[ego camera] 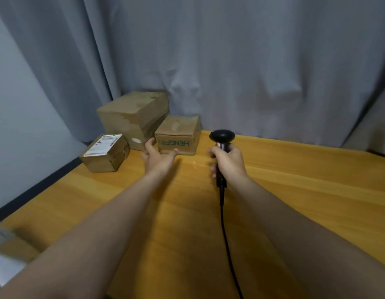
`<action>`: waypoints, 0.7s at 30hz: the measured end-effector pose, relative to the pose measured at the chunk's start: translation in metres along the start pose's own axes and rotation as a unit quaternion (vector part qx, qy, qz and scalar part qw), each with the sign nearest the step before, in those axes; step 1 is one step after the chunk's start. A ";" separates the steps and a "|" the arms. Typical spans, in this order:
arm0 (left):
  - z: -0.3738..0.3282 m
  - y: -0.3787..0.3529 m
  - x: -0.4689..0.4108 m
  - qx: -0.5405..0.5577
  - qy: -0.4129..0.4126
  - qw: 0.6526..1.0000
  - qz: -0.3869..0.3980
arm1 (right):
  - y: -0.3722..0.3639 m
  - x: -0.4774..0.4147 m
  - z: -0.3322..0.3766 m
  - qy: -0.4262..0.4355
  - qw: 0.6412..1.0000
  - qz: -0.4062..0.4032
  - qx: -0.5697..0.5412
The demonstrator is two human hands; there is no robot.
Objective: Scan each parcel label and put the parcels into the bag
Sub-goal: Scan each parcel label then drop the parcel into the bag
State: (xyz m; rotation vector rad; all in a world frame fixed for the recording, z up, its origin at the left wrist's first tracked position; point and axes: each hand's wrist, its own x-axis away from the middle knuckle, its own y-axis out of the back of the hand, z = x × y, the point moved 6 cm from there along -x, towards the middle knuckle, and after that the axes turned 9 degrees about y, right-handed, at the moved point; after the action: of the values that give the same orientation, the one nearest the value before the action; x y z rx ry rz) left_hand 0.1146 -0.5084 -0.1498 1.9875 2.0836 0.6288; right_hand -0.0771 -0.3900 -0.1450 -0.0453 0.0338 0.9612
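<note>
Head view gives me three parcels at the far left of the table, against the curtain. A large box stands at the back, a small labelled box lies front-left with its label facing up, and a printed box sits to the right.

My left hand is wide open with its fingers spread, right at the printed box's near face. I cannot tell if the thumb touches it. That box lies just ahead of the left hand and slightly right, its long side running across my view and its green print upside down to me.

My right hand grips the scanner upright, near the box's right side, with the cable trailing back toward me.

The left hand is nearer and free, so I judge the grasp is its job. I see no label on this box and no bag.
</note>
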 end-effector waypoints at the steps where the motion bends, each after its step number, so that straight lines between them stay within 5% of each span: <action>1: 0.007 -0.006 -0.007 0.026 0.016 0.999 -0.011 | -0.005 -0.007 -0.011 -0.008 1.000 -0.002 -0.014; 13: 0.026 -0.023 -0.074 0.105 -0.054 0.993 -0.020 | -0.049 -0.063 -0.054 0.009 0.969 0.030 -0.243; 21: 0.030 -0.027 -0.078 0.095 -0.075 0.993 -0.011 | -0.065 -0.071 -0.063 0.041 0.967 0.138 -0.211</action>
State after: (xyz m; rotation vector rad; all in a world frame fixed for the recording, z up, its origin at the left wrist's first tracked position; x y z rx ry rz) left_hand 0.1090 -0.5809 -0.1994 2.0363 2.1384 0.2747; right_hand -0.0650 -0.4882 -0.2033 -0.4839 -0.0903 1.2317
